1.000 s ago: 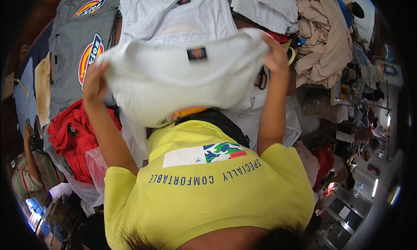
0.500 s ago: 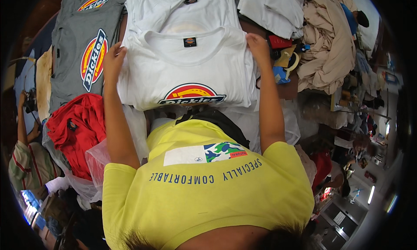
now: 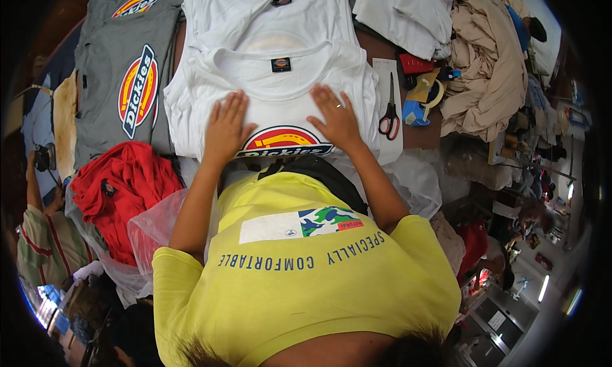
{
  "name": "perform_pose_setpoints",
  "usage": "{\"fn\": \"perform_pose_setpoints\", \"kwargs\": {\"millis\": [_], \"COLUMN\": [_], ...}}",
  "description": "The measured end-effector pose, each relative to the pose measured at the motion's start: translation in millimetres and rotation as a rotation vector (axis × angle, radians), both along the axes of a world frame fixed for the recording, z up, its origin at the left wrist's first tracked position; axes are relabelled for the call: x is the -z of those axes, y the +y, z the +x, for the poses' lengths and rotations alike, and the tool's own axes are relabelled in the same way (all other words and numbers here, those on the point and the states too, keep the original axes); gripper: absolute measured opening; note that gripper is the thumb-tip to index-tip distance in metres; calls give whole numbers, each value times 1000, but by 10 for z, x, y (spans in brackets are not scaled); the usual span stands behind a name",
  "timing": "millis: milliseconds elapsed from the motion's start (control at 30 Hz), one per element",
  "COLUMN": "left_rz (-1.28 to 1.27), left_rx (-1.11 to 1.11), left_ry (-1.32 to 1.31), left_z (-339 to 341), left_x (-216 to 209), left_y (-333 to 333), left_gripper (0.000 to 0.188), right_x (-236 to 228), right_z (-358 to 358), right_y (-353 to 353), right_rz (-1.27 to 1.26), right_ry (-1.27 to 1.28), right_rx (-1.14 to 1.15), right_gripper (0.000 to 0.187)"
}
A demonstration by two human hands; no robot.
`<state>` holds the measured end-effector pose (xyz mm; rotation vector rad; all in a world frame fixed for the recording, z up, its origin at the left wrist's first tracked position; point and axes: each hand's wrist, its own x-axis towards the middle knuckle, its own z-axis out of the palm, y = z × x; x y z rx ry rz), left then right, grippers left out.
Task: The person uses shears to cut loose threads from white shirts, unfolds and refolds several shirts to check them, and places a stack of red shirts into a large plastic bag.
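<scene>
A white shirt [image 3: 280, 90] with a dark neck label and a red, yellow and blue chest print lies before me, on top of other white fabric. My left hand [image 3: 228, 126] rests flat on its front, left of the print, with the fingers pointing away from me. On the other side my right hand [image 3: 336, 118], a ring on one finger, lies spread on the cloth below the neckline. Neither hand grips anything. More white shirts [image 3: 248, 16] are laid out just beyond the neckline.
Grey printed shirts [image 3: 105, 86] lie at the left, above a red garment [image 3: 124, 201] in clear plastic. Right of the white shirt are scissors [image 3: 389, 112] and a roll of tape [image 3: 433, 94]. Beige cloth [image 3: 488, 61] is heaped farther right. A co-worker's striped sleeve [image 3: 54, 243] shows at far left.
Both hands have left the shirt's shoulder edges and moved inward and nearer, onto its front. The scissors, formerly hidden by my right arm, now show.
</scene>
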<state>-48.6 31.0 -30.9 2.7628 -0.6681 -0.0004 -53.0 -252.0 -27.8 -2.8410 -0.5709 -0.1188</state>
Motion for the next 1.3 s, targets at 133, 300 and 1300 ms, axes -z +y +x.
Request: {"fn": "perform_pose_setpoints", "kwargs": {"millis": [133,300,1300], "left_rz": [67,148,-455], "left_rx": [-118,-97,-303], "left_ry": [-112,-185,268], "left_z": [312,773,1815], "left_x": [136,131,-94], "left_y": [207,361,672], "left_gripper": [60,52,37], "right_x": [16,90,171], "right_z": [236,648,1771], "right_y": [-172,-252,-439], "right_rz": [-138,-126,361], "right_ry": [-43,-134,-154], "right_rx": [44,88,168], "right_gripper": [54,52,9]}}
